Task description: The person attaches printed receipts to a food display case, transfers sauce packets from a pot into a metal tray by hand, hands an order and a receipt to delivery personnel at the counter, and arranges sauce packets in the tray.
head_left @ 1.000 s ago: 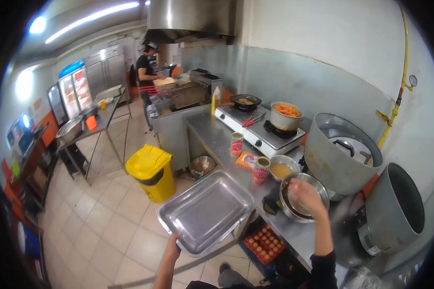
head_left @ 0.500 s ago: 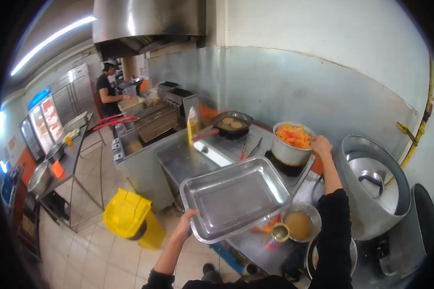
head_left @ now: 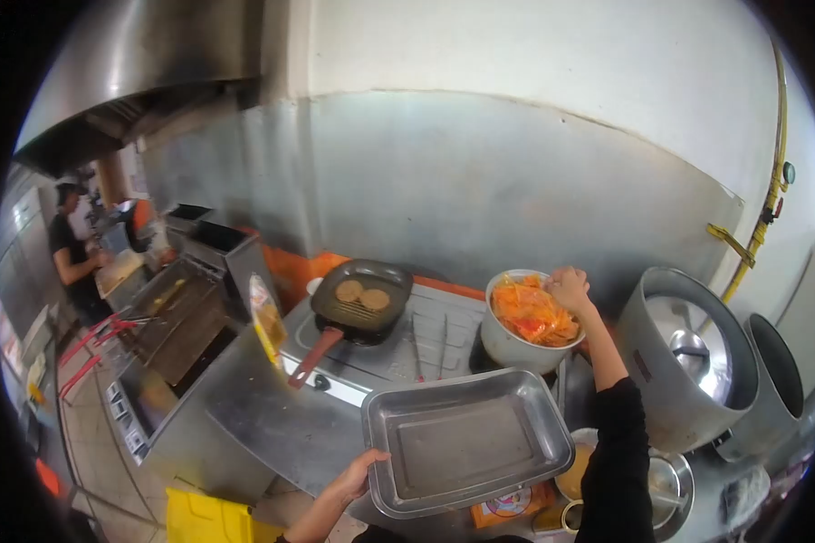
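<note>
My left hand (head_left: 362, 475) grips the left rim of an empty rectangular metal tray (head_left: 466, 443), thumb over the edge. The tray is held in front of me above the counter. My right hand (head_left: 569, 288) is at the far right side of a metal pot (head_left: 527, 348), fingers bent down onto its contents. Orange and red pieces (head_left: 530, 308) fill the pot to the rim, with a shiny look like clear plastic on top. What the right fingertips close on is hidden. The pot stands on the stove at the back.
A square grill pan (head_left: 362, 303) holds two round brown patties, its handle toward me. Red-handled tongs (head_left: 417, 348) lie beside it. A large pot with a lid inside (head_left: 688, 348) stands at right. Bowls, a can and a yellow bin (head_left: 208, 516) are below. A co-worker (head_left: 71, 244) stands far left.
My view has turned right and closer to the stove. My right hand has moved from the pot's right rim up over its contents. The tray stays in my left hand, now lower and flatter.
</note>
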`<action>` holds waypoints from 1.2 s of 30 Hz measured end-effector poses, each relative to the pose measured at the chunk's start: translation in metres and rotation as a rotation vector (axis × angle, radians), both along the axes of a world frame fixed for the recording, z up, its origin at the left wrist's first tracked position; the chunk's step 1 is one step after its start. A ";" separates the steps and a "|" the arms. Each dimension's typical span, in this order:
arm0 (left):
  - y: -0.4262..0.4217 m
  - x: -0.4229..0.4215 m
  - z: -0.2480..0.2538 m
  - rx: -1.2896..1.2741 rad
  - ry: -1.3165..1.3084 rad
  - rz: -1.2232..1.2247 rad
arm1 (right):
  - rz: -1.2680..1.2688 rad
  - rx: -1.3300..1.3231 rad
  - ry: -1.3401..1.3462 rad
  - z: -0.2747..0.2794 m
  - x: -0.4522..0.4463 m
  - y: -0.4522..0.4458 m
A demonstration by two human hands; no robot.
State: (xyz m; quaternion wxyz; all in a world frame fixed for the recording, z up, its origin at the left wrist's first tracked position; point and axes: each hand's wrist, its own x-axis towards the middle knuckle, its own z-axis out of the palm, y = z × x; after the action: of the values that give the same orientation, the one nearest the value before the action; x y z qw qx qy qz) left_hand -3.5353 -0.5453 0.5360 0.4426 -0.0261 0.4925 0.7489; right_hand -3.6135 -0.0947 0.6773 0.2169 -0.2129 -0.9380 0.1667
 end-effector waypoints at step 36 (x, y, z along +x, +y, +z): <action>0.038 0.007 -0.004 -0.078 -0.084 0.016 | -0.008 1.081 0.082 -0.025 -0.043 -0.020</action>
State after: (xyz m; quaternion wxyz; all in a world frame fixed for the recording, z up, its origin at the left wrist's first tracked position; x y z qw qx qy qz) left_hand -3.5279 -0.5074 0.5323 0.4556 -0.0789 0.5021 0.7308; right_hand -3.6562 -0.1144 0.6522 0.3324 -0.0676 -0.8800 -0.3324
